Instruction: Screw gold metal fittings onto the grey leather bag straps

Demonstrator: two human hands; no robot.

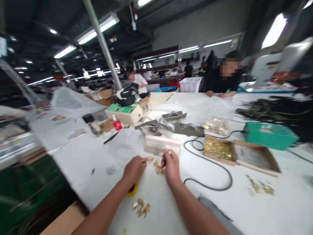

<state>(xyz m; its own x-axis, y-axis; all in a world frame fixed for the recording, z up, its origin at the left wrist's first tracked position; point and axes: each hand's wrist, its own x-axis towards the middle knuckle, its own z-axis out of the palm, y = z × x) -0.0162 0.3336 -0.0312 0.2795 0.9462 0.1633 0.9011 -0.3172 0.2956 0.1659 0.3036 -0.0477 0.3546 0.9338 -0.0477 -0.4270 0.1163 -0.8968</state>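
My left hand (134, 169) is closed in a pinch at the left end of a loose cluster of small gold metal pieces (157, 167) on the white table. What its fingertips hold is too blurred to tell. My right hand (171, 165) is at the cluster's right side, thumb and fingers pressed together; anything between them is hidden. Just beyond both hands lies a pale, shallow box (160, 144). A yellow roll (133, 190) shows partly from under my left wrist, and more gold pieces (141, 208) lie nearer to me.
To the right sit an open cardboard box of gold parts (218, 149), its lid (255, 156) and a green box (270, 134). A black cable (230, 182) loops across the table (83, 166). Further back are a control unit (126, 112), a red bottle (117, 124) and a person (225, 78) leaning over the table.
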